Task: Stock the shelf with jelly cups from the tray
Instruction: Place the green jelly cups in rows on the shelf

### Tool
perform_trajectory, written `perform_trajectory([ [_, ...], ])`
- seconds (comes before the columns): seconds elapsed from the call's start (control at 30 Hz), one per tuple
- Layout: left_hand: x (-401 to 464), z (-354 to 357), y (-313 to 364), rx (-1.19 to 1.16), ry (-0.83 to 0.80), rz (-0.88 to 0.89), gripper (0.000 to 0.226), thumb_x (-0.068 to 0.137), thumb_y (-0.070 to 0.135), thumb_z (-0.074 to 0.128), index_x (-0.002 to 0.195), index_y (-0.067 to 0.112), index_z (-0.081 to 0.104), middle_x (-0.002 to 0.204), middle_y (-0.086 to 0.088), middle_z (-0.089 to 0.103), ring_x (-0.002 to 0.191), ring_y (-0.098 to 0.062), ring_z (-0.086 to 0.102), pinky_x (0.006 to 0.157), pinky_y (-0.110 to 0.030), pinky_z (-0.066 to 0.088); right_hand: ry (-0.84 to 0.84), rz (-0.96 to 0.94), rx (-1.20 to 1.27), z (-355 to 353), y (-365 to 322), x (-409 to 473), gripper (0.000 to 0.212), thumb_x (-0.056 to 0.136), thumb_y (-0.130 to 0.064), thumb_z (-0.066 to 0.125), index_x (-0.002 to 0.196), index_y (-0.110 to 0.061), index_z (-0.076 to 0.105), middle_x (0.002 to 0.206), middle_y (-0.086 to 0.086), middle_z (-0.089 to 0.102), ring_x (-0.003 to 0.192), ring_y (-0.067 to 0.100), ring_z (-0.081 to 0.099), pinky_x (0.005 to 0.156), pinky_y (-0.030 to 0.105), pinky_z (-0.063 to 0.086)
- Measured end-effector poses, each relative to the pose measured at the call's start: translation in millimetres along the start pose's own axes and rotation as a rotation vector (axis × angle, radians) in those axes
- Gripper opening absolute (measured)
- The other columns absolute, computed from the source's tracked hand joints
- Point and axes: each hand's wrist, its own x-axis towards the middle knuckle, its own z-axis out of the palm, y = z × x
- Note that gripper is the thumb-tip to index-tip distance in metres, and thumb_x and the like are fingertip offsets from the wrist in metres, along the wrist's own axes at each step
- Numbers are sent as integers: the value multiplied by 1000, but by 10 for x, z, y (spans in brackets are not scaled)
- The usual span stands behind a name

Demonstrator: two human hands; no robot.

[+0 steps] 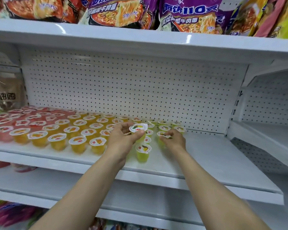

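Note:
Rows of jelly cups stand on the white shelf (pixel 206 156): red ones (pixel 5 128) at the left, orange ones (pixel 78 143) in the middle, yellow-green ones (pixel 142 152) towards the right. My left hand (pixel 121 140) grips a yellow-green jelly cup (pixel 138 128) just above the yellow-green rows. My right hand (pixel 175 139) pinches the lid rim of another yellow-green cup (pixel 162 135) that stands at the right end of the rows. The tray is out of view.
A perforated white back panel (pixel 131 90) closes the shelf behind the cups. Instant noodle packs (pixel 186 15) fill the shelf above. A brown packet (pixel 5 93) stands at the far left. Another white shelf unit (pixel 269 113) adjoins on the right.

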Motion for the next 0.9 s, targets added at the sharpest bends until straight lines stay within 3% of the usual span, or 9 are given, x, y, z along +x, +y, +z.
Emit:
perform_trajectory([
  [0.17,66,159,0,1,-85,-53,42,79,6,79,114,14,59,110,-7,70,94,-19,68,75,-28,53,6,-78,22,-167,-128,-22,24,80,-37,81,97,-25,69,102,-12,65,98,8,58,80,23,41],
  [0.23,112,255,-11,-2,-115,-82,45,79,10,80,117,13,56,108,-8,68,99,-22,68,84,-35,56,-34,-103,275,-314,-297,-96,17,86,-35,76,98,-24,70,99,-10,69,98,13,63,79,25,48],
  [0.3,162,355,-28,-3,-131,-113,48,79,15,81,119,12,55,112,-15,66,101,-27,68,89,-41,56,-321,-57,627,-495,-467,-222,22,92,-33,67,107,-17,71,102,-2,73,95,18,66,76,27,53],
  [0.4,207,511,-35,-9,-159,-129,48,81,18,79,120,9,53,106,-14,69,85,-21,71,78,-35,61,-602,-90,719,-722,-549,-352,31,90,-31,62,112,-10,69,106,4,73,94,17,68,82,30,53],
  [0.57,305,771,-103,43,-239,-122,50,83,24,78,123,8,53,105,-13,70,79,-19,71,75,-33,61,-508,-105,681,-930,-418,-314,24,89,-12,68,108,3,67,102,13,72,92,23,69,86,35,58],
  [0.63,386,825,-167,213,-286,-74,54,82,42,76,123,13,57,107,-8,71,87,-17,70,84,-36,58,-432,-98,608,-1012,-342,-251,16,86,-9,73,99,-1,70,103,16,73,92,22,69,91,40,57],
  [0.7,481,824,-198,601,-375,82,52,89,54,61,129,21,58,120,-2,67,106,-17,64,95,-33,48,-300,-96,494,-1062,-265,-172,12,82,-10,79,91,-8,72,106,17,73,92,20,68,88,39,57],
  [0.8,651,798,-276,1210,-544,235,52,101,51,39,148,28,42,156,-2,37,145,-22,31,114,-35,29,-96,-121,355,-1049,-127,-55,13,78,-13,84,84,-15,73,95,3,74,93,19,67,88,37,56],
  [0.9,745,765,-383,1489,-698,237,54,103,49,33,153,32,28,164,0,15,152,-20,4,121,-46,13,-13,-121,161,-957,19,54,16,75,-19,86,84,-22,73,88,-8,72,90,14,67,87,32,53],
])
